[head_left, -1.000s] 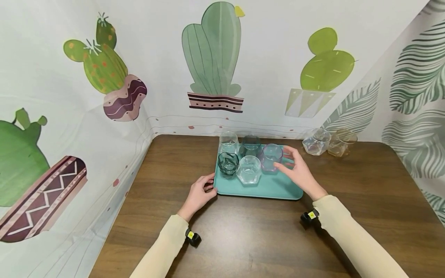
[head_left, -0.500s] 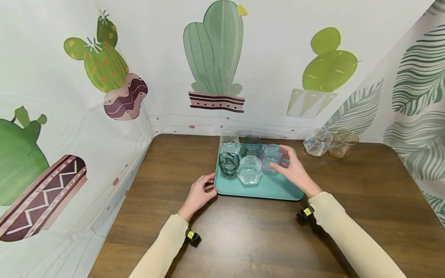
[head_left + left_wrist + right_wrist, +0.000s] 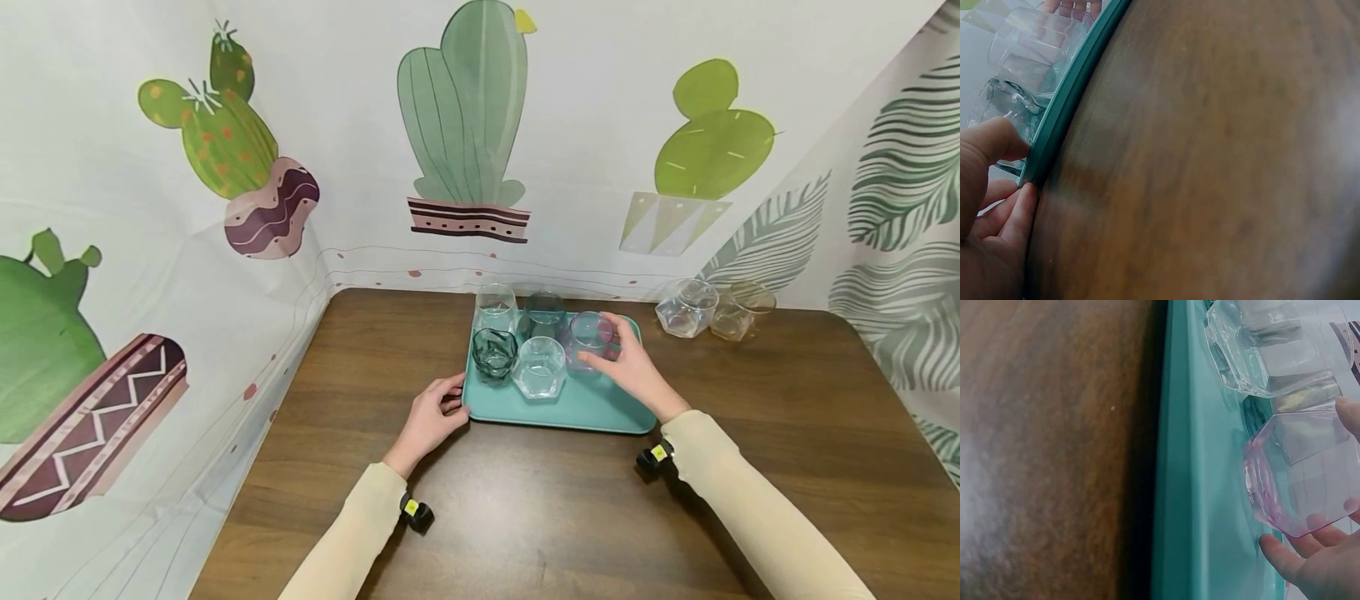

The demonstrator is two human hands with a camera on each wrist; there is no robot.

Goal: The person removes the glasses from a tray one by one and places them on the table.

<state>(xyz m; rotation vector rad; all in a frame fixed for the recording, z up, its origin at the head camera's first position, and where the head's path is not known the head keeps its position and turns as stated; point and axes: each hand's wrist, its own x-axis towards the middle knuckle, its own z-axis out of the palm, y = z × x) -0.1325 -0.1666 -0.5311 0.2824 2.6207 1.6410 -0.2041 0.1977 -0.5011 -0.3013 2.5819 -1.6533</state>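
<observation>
Pinching the teal tray, the left hand likely steadies it while the right hand, fingers half-curled, grips the pink glass.

The right hand held a pink-tinted glass, its thumb at one side and its fingers at the other. Just beside it, a clear glass with a faceted base sat on a teal tray. Brown wooden surface filled the left, alongside the tray's edge.
</observation>
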